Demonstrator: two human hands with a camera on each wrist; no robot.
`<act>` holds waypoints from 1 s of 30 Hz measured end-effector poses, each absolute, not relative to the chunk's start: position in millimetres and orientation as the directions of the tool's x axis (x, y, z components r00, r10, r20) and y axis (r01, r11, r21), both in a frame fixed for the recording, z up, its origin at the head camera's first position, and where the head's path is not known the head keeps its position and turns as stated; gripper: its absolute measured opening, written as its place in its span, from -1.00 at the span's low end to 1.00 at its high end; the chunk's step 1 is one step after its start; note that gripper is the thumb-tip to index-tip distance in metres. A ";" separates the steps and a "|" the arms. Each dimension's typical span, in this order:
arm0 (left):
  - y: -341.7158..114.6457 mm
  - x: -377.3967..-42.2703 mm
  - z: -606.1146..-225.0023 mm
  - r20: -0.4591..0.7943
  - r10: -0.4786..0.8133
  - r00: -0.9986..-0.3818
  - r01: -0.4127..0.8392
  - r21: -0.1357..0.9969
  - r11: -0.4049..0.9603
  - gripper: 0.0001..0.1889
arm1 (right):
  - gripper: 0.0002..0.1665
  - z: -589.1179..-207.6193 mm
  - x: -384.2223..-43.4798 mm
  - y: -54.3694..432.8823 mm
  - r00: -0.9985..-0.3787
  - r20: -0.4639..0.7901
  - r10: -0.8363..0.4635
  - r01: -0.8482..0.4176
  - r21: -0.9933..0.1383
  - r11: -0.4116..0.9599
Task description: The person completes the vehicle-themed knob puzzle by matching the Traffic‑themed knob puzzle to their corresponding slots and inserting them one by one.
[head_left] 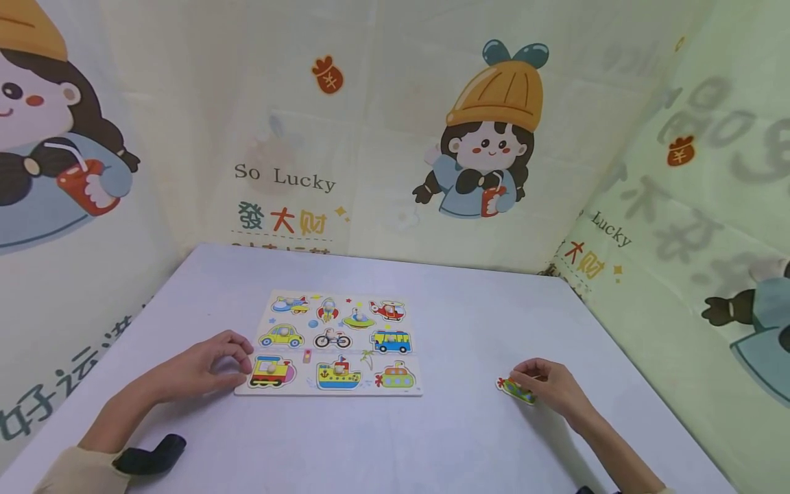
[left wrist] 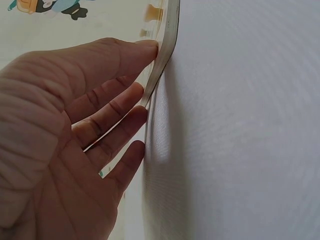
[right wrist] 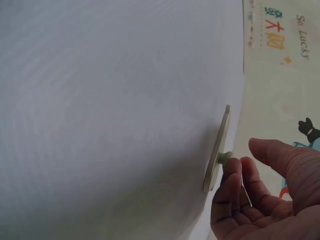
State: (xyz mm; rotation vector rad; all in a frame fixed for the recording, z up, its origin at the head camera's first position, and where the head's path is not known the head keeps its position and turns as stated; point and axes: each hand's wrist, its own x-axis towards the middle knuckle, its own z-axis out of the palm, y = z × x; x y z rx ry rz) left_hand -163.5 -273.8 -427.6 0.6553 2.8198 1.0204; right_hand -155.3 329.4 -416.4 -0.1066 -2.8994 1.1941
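A wooden knob puzzle board [head_left: 364, 393] with pictures of vehicles lies on the table. My left hand [head_left: 206, 367] is at its left edge; in the left wrist view the thumb [left wrist: 135, 52] and fingertips meet the board's edge [left wrist: 167, 45] without curling round it. To the right, my right hand [head_left: 552, 387] is over a green submarine puzzle piece [head_left: 517, 392] with a red propeller. In the right wrist view the piece [right wrist: 216, 155] shows edge-on, its green knob [right wrist: 225, 157] right by the fingertips, while the thumb [right wrist: 270, 152] stands apart from it.
On the board sit knobbed pieces such as a yellow car [head_left: 281, 335], a blue bus [head_left: 391, 341] and a boat [head_left: 338, 375]. The white table [head_left: 459, 439] runs back to a printed cloth wall [head_left: 370, 137]. A black strap [head_left: 151, 456] hangs at the left sleeve.
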 end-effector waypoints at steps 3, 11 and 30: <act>-274.9 -163.5 -427.1 0.079 0.415 -0.906 0.371 0.616 0.694 -0.82 | -0.64 -417.2 -155.6 330.3 -0.999 -0.018 0.045 0.045 -0.697 0.715; -273.9 -162.8 -427.2 0.078 0.416 -0.906 0.370 0.622 0.690 -0.81 | -0.69 -421.1 -157.6 332.4 -1.000 -0.015 0.012 0.019 -0.715 0.699; -273.2 -162.5 -426.8 0.092 0.421 -0.902 0.384 0.615 0.689 -0.81 | -0.71 -425.1 -159.4 333.0 -0.999 -0.013 0.031 0.031 -0.732 0.681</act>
